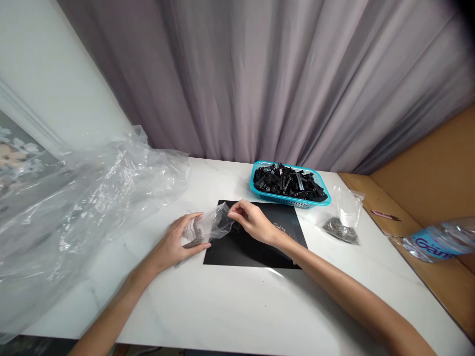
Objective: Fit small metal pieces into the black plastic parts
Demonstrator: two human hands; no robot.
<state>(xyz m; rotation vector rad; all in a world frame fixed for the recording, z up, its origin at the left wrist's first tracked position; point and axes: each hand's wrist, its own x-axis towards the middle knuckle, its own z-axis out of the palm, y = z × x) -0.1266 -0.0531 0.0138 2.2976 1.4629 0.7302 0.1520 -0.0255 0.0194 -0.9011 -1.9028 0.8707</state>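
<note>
My left hand [177, 244] is wrapped round a small clear plastic bag [213, 223] with small dark metallic pieces at its bottom. The bag lies tilted, its upper end toward the right. At that end my right hand [249, 218] pinches the edge of the plastic between thumb and fingers. Both hands are at the left part of a black mat [256, 252], the right one above it. Small shiny pieces [279, 228] lie on the mat, partly hidden behind my right wrist.
A blue basket [293, 201] of black parts stands behind the mat. To the right are another bag of small pieces [340, 229], a pen [385, 215] and a water bottle [438, 242]. Large plastic sheeting [92, 193] covers the table's left side.
</note>
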